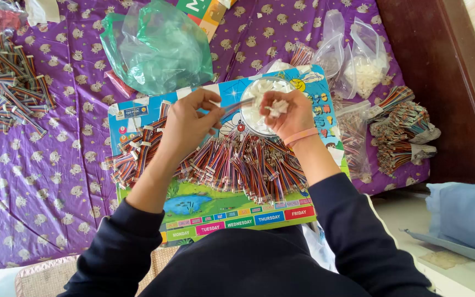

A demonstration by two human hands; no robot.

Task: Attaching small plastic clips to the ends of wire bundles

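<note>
My left hand [187, 124] pinches one end of a thin multicoloured ribbon wire [236, 104] that runs across to my right hand. My right hand [284, 113] is closed around several small white plastic connectors, above a round clear bowl [251, 118] of more white connectors. Under both hands a long heap of multicoloured wire pieces [232, 162] lies on a colourful cartoon board [221, 212] in front of me. A pink band sits on my right wrist.
A green plastic bag [158, 47] lies at the back. Bundles of ribbon wire [6, 82] fill the left of the purple patterned sheet [45, 192]. Clear bags of white connectors [358, 60] and more wire bundles [399, 129] sit at right. Blue cloth [468, 209] lies far right.
</note>
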